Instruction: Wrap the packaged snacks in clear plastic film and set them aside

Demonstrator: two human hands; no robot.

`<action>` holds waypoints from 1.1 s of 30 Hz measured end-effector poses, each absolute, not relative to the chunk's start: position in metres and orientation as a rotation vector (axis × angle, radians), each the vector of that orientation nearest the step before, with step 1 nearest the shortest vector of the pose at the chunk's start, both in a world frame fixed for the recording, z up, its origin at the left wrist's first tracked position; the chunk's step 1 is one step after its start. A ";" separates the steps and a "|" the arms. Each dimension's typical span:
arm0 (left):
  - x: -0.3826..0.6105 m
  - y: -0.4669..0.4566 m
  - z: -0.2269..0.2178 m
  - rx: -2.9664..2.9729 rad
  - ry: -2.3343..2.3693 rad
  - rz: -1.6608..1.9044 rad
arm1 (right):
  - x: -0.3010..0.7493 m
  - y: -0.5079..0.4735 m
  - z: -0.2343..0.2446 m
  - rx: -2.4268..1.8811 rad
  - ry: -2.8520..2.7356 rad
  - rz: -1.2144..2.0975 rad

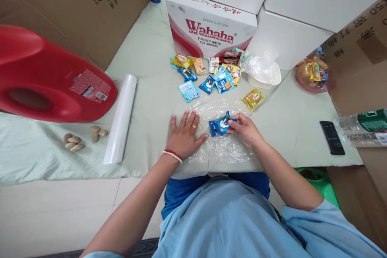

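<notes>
My left hand (185, 137) lies flat with fingers spread, touching the left part of a clear plastic sheet (228, 151) on the table. Between the thumb and fingers of my right hand (243, 129) is a blue snack packet (224, 123). Another dark blue packet (213, 128) sits just under its left side, over the plastic. Beyond my hands several snack packets lie in a loose group, among them a light blue packet (189, 90) and a dark blue packet (207, 84). A yellow packet (253, 98) lies apart on the right.
A Wahaha carton (211, 28) stands behind the snacks. To its right is a white bowl (266, 82) with crumpled plastic. On the left are a white roll (121, 119), a red jug (54, 109) and several stones (72, 141). A black remote (331, 137) and bottles (363, 123) lie at right.
</notes>
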State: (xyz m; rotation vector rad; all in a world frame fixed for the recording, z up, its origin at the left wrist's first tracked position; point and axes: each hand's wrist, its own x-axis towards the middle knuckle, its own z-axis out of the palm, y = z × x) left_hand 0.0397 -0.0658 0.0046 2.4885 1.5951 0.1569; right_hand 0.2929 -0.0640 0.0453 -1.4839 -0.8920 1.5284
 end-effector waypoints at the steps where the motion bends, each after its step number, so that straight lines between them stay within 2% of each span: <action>1: 0.040 -0.066 0.005 2.489 1.598 0.156 | 0.290 -0.064 0.043 -1.486 -0.935 1.494; 4: 0.040 -0.065 0.004 2.493 1.599 0.154 | 0.292 -0.061 0.046 -1.528 -1.120 1.269; 9: 0.040 -0.066 0.005 2.496 1.593 0.159 | 0.306 -0.064 0.087 -1.729 -1.734 0.426; 11: 0.040 -0.066 0.006 2.493 1.591 0.163 | 0.296 -0.066 0.101 -1.819 -2.020 0.283; 17: 0.041 -0.066 0.005 2.493 1.595 0.169 | 0.238 -0.068 0.090 -1.854 -2.553 0.450; 21: 0.041 -0.067 0.005 2.497 1.591 0.185 | 0.250 -0.068 0.085 -1.695 -2.405 0.652; 26: 0.040 -0.066 0.006 2.486 1.589 0.176 | 0.293 -0.056 0.080 -1.522 -2.374 0.590; 33: 0.040 -0.067 0.004 2.494 1.594 0.174 | 0.299 -0.044 0.057 -1.343 -2.552 0.713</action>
